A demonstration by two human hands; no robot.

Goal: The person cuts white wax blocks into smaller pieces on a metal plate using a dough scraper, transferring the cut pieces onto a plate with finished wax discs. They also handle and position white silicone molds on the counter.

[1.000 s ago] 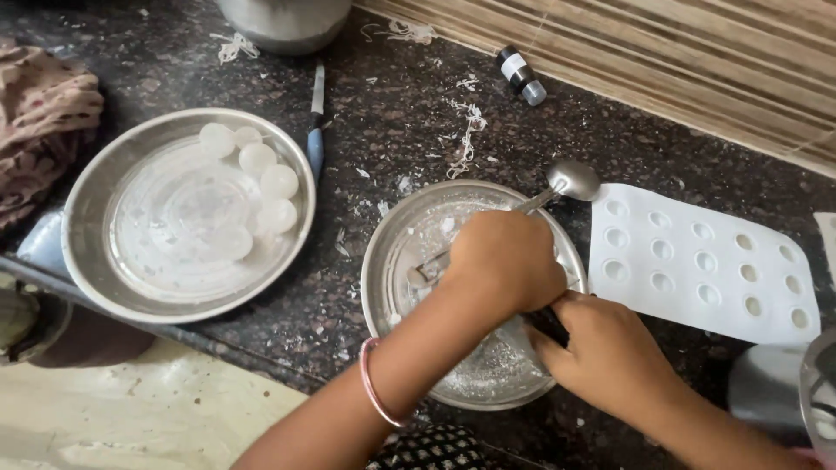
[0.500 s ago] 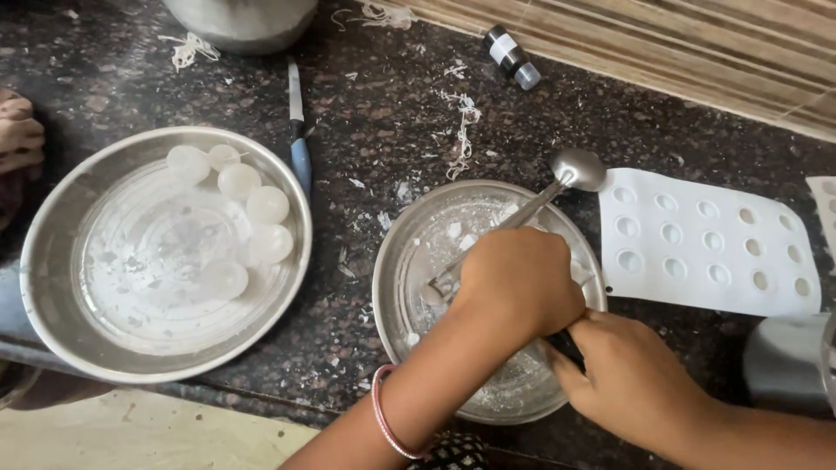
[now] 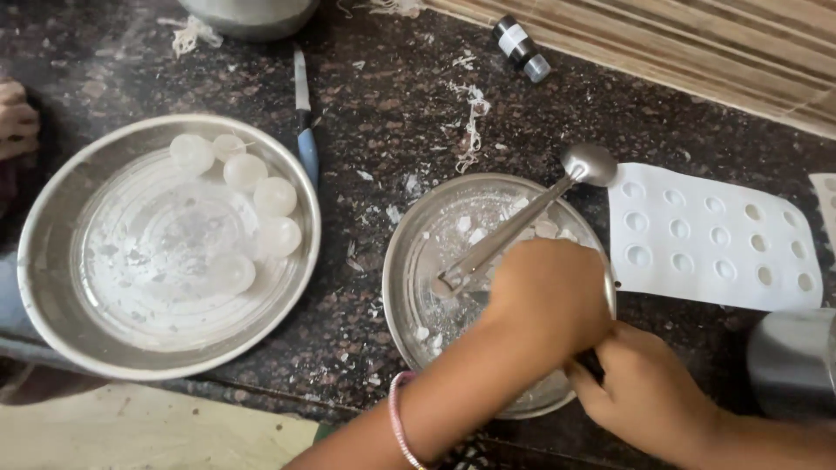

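My left hand [image 3: 544,300], a pink bangle [image 3: 399,418] on its wrist, is curled into a fist over a small steel plate [image 3: 396,261] strewn with white bits. What its fingers cover is hidden. My right hand [image 3: 644,392] sits at the plate's near right rim, gripping a dark handle [image 3: 592,361] that runs under the left hand. A steel spoon [image 3: 505,244] lies across the plate, its bowl past the far rim.
A large steel plate [image 3: 52,200] at the left holds several translucent white balls [image 3: 261,191]. A blue-handled knife [image 3: 305,130] lies between the plates. A white dimpled mould sheet [image 3: 714,235], a steel cup [image 3: 792,361], a small dark bottle [image 3: 521,48] and another person's hand [image 3: 17,117] ring the counter.
The view has shifted a little over the counter. Both my hands stay over the small plate, the left fist slightly lower and further right on it.
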